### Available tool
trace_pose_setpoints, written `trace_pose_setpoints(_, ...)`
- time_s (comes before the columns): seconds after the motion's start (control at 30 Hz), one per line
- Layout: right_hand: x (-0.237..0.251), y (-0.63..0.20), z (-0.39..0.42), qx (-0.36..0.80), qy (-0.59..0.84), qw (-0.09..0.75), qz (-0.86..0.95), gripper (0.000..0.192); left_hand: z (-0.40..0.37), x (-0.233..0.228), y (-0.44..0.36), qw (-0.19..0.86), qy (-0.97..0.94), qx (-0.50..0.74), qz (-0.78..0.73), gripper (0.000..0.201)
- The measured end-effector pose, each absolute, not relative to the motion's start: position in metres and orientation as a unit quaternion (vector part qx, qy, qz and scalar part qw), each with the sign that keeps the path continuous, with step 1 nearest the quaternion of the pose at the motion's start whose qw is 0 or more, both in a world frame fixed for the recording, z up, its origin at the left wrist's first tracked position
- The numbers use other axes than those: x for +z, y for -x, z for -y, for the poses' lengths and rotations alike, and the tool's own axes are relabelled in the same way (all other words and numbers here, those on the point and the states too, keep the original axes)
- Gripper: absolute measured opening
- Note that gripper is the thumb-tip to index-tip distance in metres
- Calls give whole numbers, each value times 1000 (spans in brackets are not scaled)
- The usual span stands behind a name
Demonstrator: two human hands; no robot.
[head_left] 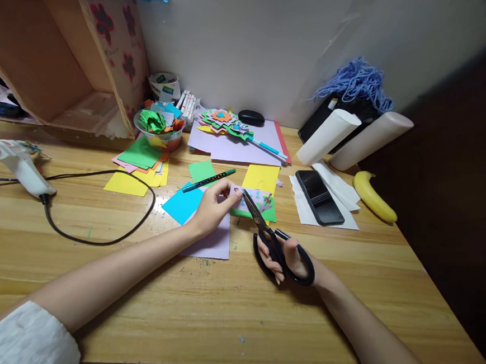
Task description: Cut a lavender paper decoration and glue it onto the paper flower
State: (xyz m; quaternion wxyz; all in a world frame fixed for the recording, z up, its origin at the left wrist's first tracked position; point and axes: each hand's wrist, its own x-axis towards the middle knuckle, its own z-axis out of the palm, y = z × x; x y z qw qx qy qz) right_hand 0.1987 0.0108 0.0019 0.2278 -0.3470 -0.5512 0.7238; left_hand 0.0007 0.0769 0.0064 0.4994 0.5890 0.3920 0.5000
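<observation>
1. We can read no text anywhere on the desk.
2. The tape roll [165, 85] by the wall bears green label patches, but we find their print too small to read.

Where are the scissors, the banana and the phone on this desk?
scissors [272, 241]: head view, on the black handles, gripped by the right hand [291, 259].
banana [372, 196]: head view, on its middle.
phone [320, 196]: head view, on its dark screen.
</observation>
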Motion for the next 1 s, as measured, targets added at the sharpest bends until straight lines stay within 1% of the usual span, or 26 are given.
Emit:
trace_pose_setpoints(0.1, -2, -200, -11, 729, 343, 233, 545, 74, -77, 7, -1, 499, -588, 502, -391, 24)
trace_pose_setpoints(0.23, -4, -200, -12, 736, 339, 228, 539, 74, -77, 7, 0, 528, -575, 498, -377, 20)
trace_pose_setpoints(0.57, 7, -197, -11, 723, 352, 213, 556, 75, -80, 6, -1, 580, -530, 503, -360, 22)
trace_pose_setpoints(0.77, 1, -200, -11, 729, 351, 217, 547, 76, -81, 7, -1, 556, -536, 528, -353, 16)
trace_pose_setpoints(1.0, -5, -201, -13, 739, 350, 227, 529, 75, -81, 8, -2, 532, -539, 540, -367, 17)
